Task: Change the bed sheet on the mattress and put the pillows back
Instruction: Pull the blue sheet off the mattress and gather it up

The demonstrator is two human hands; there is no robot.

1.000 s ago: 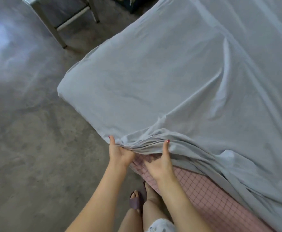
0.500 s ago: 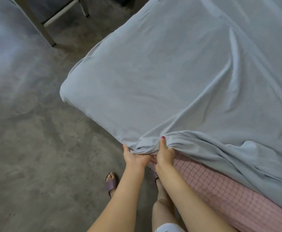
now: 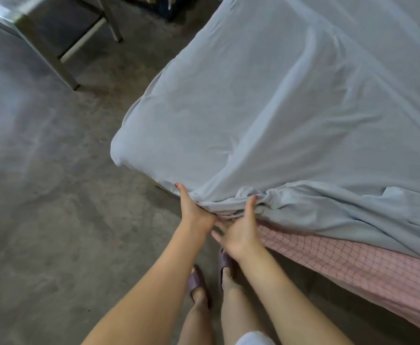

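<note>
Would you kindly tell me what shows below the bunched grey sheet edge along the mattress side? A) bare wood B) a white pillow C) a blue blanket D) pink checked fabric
D: pink checked fabric lies exposed under the grey sheet to the right of the right hand.

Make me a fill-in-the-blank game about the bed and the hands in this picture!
1. The sheet spread over the bed is pale ____.
2. Under the sheet's bunched edge, the mattress shows a checked cover coloured ____.
3. The left hand and the right hand both meet the sheet at its bunched ____.
4. The feet stand on the floor in purple ____.

Missing words: grey; pink; edge; sandals
</note>
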